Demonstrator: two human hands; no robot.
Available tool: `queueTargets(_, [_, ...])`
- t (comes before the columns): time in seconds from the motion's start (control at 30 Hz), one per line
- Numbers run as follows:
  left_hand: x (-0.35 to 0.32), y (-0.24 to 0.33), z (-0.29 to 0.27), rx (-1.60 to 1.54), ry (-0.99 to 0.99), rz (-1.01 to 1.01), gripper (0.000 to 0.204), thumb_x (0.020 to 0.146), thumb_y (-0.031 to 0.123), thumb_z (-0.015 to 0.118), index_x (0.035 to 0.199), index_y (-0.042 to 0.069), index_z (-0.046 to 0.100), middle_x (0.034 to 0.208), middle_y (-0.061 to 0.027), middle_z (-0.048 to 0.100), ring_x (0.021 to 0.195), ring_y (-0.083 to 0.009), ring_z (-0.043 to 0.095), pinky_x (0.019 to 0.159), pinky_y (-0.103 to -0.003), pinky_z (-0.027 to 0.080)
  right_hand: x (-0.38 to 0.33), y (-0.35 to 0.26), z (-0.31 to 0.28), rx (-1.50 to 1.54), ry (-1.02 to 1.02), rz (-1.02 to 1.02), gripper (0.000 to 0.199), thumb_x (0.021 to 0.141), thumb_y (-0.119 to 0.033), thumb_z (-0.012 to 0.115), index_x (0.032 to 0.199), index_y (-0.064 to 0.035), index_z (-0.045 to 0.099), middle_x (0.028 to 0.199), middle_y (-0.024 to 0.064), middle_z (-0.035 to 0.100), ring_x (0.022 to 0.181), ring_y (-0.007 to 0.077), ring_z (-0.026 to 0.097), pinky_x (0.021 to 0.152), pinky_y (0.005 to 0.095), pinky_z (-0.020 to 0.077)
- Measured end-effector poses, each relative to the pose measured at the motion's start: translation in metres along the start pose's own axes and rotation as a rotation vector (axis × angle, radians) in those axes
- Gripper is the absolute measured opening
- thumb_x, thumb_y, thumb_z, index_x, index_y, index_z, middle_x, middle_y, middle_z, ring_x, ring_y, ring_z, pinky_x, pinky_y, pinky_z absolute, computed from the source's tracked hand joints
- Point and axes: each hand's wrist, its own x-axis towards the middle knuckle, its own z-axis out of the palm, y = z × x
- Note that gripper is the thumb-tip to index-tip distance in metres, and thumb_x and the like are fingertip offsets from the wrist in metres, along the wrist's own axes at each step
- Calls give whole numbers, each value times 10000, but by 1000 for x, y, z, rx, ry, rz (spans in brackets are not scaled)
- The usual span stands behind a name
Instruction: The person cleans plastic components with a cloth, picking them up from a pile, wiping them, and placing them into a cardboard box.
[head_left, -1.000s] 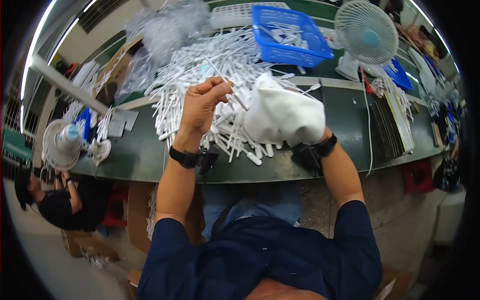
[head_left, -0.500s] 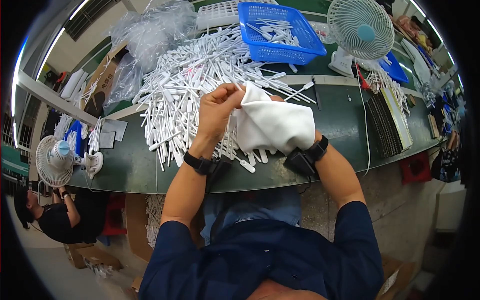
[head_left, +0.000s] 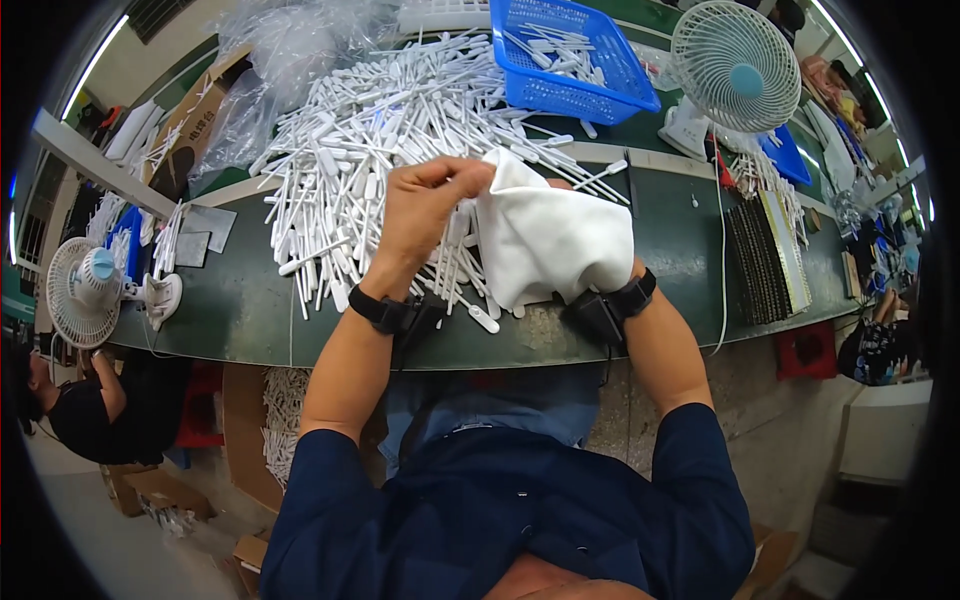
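A white cloth (head_left: 560, 240) hangs in folds between my hands, above the near side of the pile. My left hand (head_left: 425, 205) is closed, thumb and finger pinching the cloth's upper left corner. The cloth drapes over my right hand (head_left: 560, 184), which grips it from the far side; most of those fingers are hidden. Beneath and beyond both hands spreads a large pile of slim white plastic sticks (head_left: 340, 150) with wider flat ends. One stick (head_left: 483, 319) lies at the pile's near edge, just below the cloth.
A blue basket (head_left: 625, 98) holding more sticks stands behind the pile. Desk fans (head_left: 735, 65) sit at back right and far left. Clear plastic bags (head_left: 300, 50) and a cardboard box (head_left: 205, 120) are at back left. Dark stacked strips (head_left: 760, 260) stand right, past a white cable (head_left: 724, 260).
My left hand has shifted slightly left, and the cloth now hangs a little more spread between my hands. The whole view has moved a little.
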Motion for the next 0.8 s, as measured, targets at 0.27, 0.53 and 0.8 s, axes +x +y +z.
queueTargets(0.27, [-8,7,7,128,-110,-123,122,916,81,724,984,-8,775,868,-54,733,755,-93,635,712,-236,518,-3,0,-10,-497,82,-188,359,1006,-98,536,1350,3,525,1232,110,642,1099,213,656,924,330,539])
queueTargets(0.53, [-8,2,0,93,-75,83,110,934,74,706,952,-11,772,941,-68,738,777,-98,642,728,-234,520,-6,-6,-14,-448,57,-134,410,990,-79,554,1386,6,491,1273,116,627,1125,215,643,951,334,531])
queueTargets(0.8, [6,15,-24,50,194,201,120,935,82,708,954,-21,766,955,-70,740,789,-96,650,733,-244,540,-12,-16,-29,-476,157,-119,440,985,-55,551,1414,1,468,1314,120,612,1139,200,632,971,332,524])
